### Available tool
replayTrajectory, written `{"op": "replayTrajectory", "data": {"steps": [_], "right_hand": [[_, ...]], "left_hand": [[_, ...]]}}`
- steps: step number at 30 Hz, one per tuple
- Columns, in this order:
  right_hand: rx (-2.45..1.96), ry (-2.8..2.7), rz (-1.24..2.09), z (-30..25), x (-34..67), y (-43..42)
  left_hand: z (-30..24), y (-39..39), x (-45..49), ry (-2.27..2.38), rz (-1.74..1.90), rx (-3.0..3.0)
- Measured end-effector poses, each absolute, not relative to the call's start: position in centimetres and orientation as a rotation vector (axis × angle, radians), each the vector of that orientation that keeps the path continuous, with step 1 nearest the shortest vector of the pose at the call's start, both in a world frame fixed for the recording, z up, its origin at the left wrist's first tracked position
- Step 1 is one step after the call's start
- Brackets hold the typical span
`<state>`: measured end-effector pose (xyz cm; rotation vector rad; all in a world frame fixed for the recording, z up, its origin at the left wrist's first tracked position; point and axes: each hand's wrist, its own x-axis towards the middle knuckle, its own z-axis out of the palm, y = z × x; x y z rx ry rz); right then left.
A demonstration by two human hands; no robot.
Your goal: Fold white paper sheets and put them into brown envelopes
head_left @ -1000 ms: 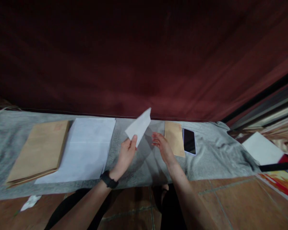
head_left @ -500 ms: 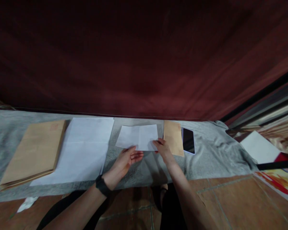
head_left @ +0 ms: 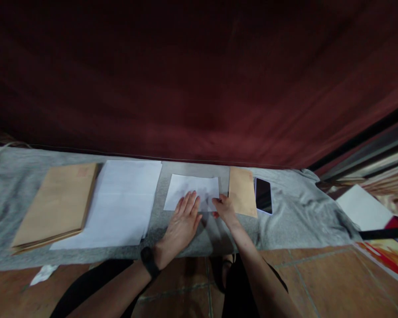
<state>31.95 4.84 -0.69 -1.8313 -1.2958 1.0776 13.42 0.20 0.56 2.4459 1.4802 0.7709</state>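
Note:
A folded white sheet of paper [head_left: 192,182] lies on the grey cloth in front of me. My left hand [head_left: 182,221], with a dark band at its wrist, rests palm down across the paper's near edge, fingers stretched out flat. At the near right corner my right hand [head_left: 225,209] has its thumb and curled fingers closed on the paper's edge. Just right of that hand is a brown envelope [head_left: 243,192]. To the left lies a stack of larger white sheets [head_left: 126,198], partly under a thick pile of brown envelopes [head_left: 58,201].
A phone [head_left: 263,195] with a dark screen lies beside the single envelope. Grey cloth [head_left: 295,212] covers the long, narrow surface. Dark red fabric [head_left: 192,110] hangs behind it. A white scrap [head_left: 44,274] is on the tiled floor [head_left: 331,278].
My left hand has turned from palm up under the paper's edge to palm down on top. The paper now lies flatter. My right hand stays at its right corner.

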Motion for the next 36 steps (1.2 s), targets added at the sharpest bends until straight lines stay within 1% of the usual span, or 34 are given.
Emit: {"op": "replayTrajectory", "data": {"steps": [3,5,9,11,13,17,19,25,36], "right_hand": [[-1.856,-1.347,1.035,-0.5,32.2,4.6],[-1.877,-1.399,0.952,-0.3,32.4,4.2],[-1.947,-1.533,0.480,0.4,32.6,2.4],[-1.912,-1.635,0.325,0.8,32.2,1.6],[-1.780,-1.796,0.325,1.1,31.4,1.0],[-1.469,-2.122,0.538,0.7,28.9,0.2],[-1.405,-2.250,0.554,0.0,27.9,-0.2],[-1.455,-2.318,0.434,-1.7,27.5,-0.6],[-1.563,-2.269,0.191,-2.9,28.2,-1.0]], "left_hand": [[-2.0,0.3,13.3,1.630,0.616,2.548],[-3.0,0.5,13.2,1.648,0.560,2.552],[-3.2,0.7,13.1,1.614,0.557,2.530],[-2.8,0.7,13.1,1.608,0.570,2.519],[-2.7,0.6,13.2,1.606,0.576,2.515],[-3.2,0.3,13.0,1.542,0.530,2.579],[-3.6,0.3,12.7,1.508,0.486,2.623],[-4.0,0.4,12.0,1.525,0.407,2.651],[-3.8,0.4,10.3,1.685,0.541,2.516]]}}
